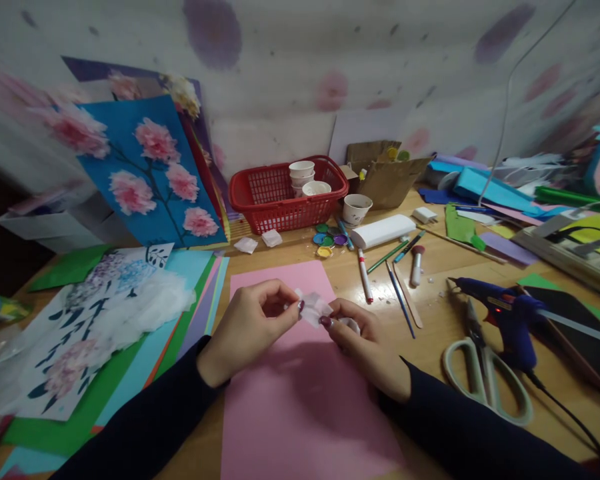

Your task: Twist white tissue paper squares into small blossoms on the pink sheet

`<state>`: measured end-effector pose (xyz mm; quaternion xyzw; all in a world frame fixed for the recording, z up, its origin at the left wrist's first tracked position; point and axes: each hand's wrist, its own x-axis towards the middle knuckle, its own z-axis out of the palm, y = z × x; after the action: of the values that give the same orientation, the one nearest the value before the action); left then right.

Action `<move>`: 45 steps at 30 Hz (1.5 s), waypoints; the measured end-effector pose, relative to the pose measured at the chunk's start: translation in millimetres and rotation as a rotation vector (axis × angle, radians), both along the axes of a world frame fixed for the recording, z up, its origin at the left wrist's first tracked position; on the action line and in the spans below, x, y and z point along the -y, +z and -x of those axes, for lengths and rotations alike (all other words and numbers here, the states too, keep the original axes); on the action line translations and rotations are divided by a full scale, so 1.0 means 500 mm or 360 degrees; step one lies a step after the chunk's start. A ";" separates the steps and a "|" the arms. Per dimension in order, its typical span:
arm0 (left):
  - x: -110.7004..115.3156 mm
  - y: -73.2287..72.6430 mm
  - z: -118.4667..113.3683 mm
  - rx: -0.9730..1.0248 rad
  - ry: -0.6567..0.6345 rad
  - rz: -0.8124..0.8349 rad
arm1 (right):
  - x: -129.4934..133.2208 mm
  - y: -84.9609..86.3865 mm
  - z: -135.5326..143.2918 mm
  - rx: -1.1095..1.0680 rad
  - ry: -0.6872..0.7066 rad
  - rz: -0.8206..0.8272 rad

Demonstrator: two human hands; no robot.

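Evidently, from my distant seat, I had one view to follow, the head view, and there both bare hands met above the pink sheet [300,413]. The left forearm, in a dark sleeve, slanted upward from the lower left, and the left hand [250,327] continued nearly in the same line, its back turned to the camera. Its thumb and forefinger were pinched together on the left edge of a thin pale piece [314,309]. The right forearm slanted from the lower right, and the right hand [367,347] pointed inward, the fingers curled and the thumb lying on top. I saw this thumb and a finger clamped on the right edge of the same piece, which was thus between the two hands, over the upper part of the sheet. The glue gun [500,303] and the scissors [485,380] lay to the right on the wooden table [435,317], apart from the hand.
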<state>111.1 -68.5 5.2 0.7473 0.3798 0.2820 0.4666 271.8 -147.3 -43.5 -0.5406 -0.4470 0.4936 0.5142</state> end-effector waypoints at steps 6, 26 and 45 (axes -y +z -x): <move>-0.036 -0.013 0.008 0.0140 0.0220 0.0071 | -0.002 0.004 0.003 0.0018 -0.0068 0.0012; -0.126 0.023 0.207 -0.0452 0.0531 -0.0289 | -0.001 0.003 0.015 -0.0133 0.0151 0.0142; 0.013 0.010 -0.012 -0.0337 -0.0586 -0.1036 | -0.020 0.010 0.006 -0.1598 0.0356 0.0342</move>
<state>117.0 -75.1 10.4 0.9369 0.1762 0.2206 0.2061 269.0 -137.5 -38.5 -0.2363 -0.1474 0.7868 0.5508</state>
